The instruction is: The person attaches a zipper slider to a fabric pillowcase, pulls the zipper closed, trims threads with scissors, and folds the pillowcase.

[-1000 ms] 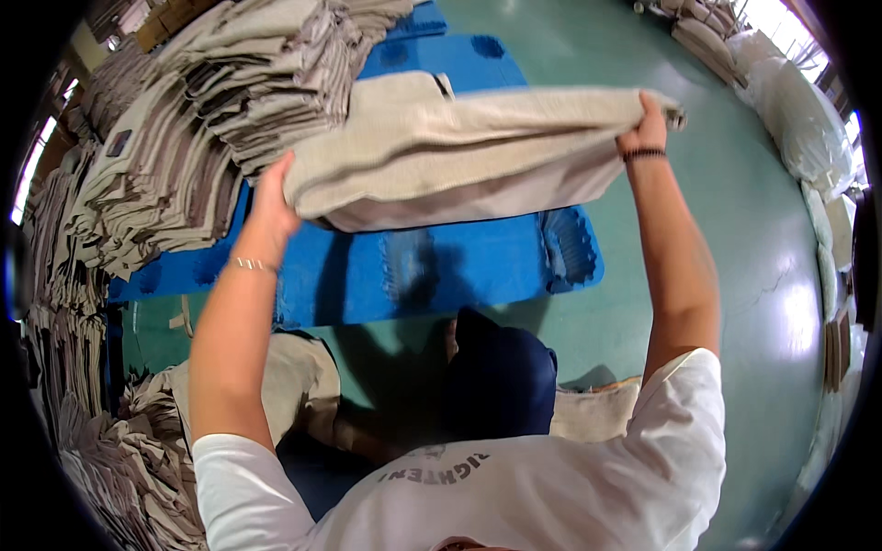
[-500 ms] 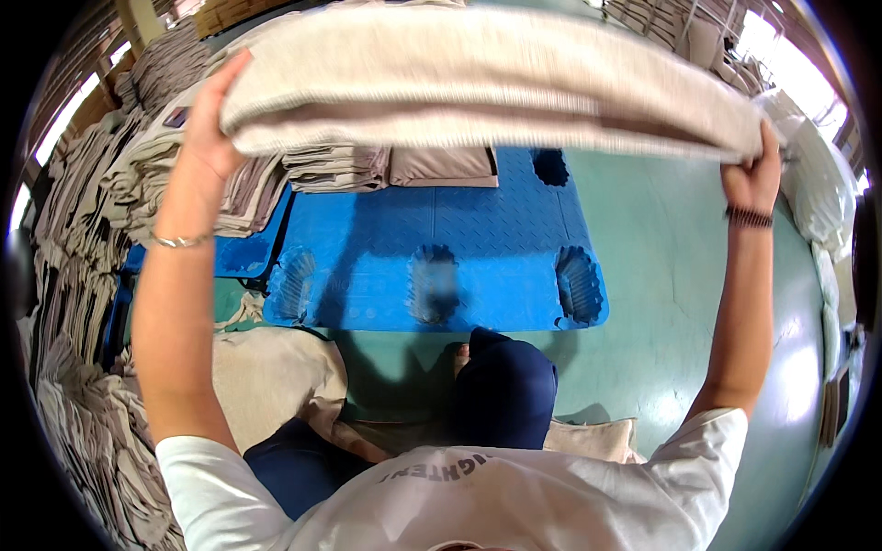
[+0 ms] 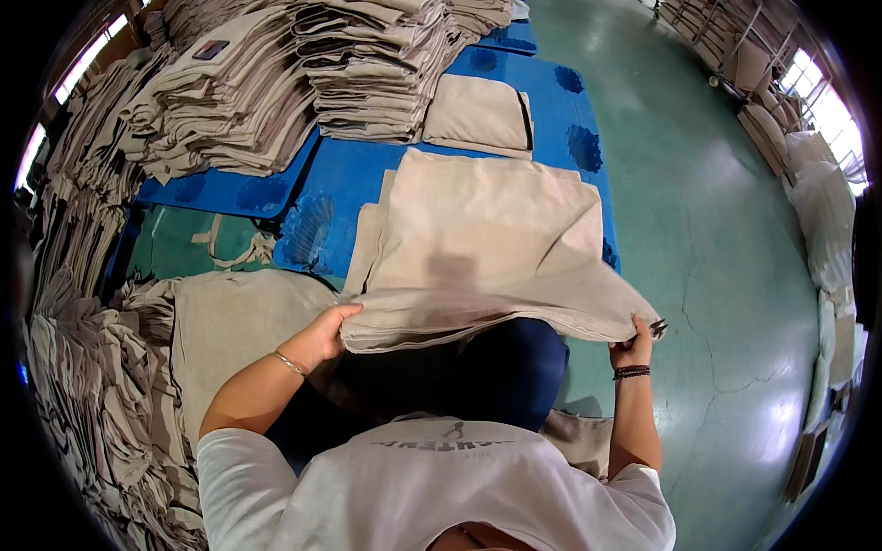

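A beige fabric cover, made of several layers, lies spread over the blue pallet with its near edge lifted toward me. My left hand grips its near left corner, thumb on top. The near right corner is pinched in my right hand. Beside those fingers a small dark pronged thing sticks out, too small to name. Beyond the cover, a folded beige cover with a dark edge rests flat on the pallet.
Tall stacks of folded beige covers stand at the far left, a phone on one. Heaped fabric lines my left side. Green floor runs along the right, with plastic-wrapped bundles at its edge.
Both hands have come down and toward me from high up, bringing the cover from the air onto the pallet. Its far part now lies flat.
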{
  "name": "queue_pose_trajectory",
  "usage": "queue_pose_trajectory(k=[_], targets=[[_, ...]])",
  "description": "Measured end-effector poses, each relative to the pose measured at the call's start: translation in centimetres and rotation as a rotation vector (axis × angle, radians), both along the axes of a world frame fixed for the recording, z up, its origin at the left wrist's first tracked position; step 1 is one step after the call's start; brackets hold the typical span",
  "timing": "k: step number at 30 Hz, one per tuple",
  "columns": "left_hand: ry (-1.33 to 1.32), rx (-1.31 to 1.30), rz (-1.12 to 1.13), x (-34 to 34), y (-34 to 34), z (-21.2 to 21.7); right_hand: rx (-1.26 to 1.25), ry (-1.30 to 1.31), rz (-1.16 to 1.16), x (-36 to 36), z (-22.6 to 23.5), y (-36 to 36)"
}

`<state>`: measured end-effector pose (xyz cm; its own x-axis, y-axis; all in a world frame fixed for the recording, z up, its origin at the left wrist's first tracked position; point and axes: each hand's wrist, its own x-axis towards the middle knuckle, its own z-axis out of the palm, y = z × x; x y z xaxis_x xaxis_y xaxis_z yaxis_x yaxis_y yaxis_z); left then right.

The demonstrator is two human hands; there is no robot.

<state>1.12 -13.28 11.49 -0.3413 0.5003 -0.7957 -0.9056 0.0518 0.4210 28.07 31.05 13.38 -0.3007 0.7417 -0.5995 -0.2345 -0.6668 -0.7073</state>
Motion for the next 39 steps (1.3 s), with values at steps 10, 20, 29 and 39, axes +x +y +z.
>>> queue_pose_trajectory(k=[10, 20, 29, 39], targets=[[0.027, 0.231, 0.16, -5.1, 2.7, 4.6, 0.047, 0.222, -0.006, -5.3, 5.5, 0.8], [0.098, 0.174, 0.13, -6.0, 2.6, 4.9, 0.046, 0.162, -0.066, -1.4, 5.3, -3.3], [-0.048, 0.164, 0.116, -2.5, 1.1, 5.7, -0.078, 0.111, -0.235, 1.9, 5.2, -6.1], [0.166, 0.177, 0.452, -13.7, 9.0, 5.1, 0.018, 0.432, 0.05, -8.3, 7.7, -0.7]])
